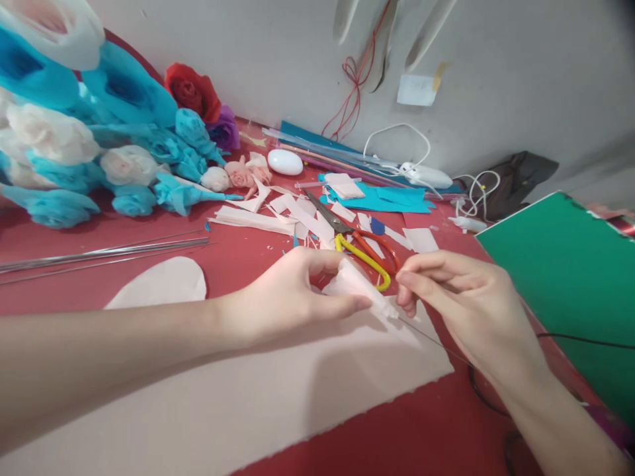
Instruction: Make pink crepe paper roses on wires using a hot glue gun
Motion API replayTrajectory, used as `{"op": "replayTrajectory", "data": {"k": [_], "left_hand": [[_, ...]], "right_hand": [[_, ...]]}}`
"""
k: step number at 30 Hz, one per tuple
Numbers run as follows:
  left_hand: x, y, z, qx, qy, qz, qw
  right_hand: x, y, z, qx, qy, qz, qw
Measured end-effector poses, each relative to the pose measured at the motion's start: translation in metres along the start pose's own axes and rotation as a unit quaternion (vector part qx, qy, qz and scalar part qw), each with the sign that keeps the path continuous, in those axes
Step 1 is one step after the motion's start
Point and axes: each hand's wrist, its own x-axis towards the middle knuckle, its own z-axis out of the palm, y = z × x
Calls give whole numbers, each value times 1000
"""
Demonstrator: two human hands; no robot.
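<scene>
Left grip [288, 291] is pinching a pale-pink paper cone [360, 284], best held lightly but steadily, over a flat pale-pink paper sheet [248, 410], while the right grip [466, 307], contents unclear, is hovering near the thin metal wire [436, 342] leaving the cone's narrow end.

Pale pink paper roll [361, 285], cone-like: loose flared end upper left, narrow wrapped end lower right, held tilted near view centre. Thin dark straight wire [431, 338] runs out of narrow end, slanting down-right; far end not traceable
</scene>
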Motion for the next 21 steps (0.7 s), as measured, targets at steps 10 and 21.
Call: {"op": "replayTrajectory", "data": {"k": [10, 21], "left_hand": [[-1, -2, 0, -8, -3, 8, 1000], [-2, 0, -1, -21, -8, 23, 999]], "right_hand": [[0, 5, -4, 4, -26, 2, 1000], [1, 7, -2, 23, 3, 19, 1000]]}}
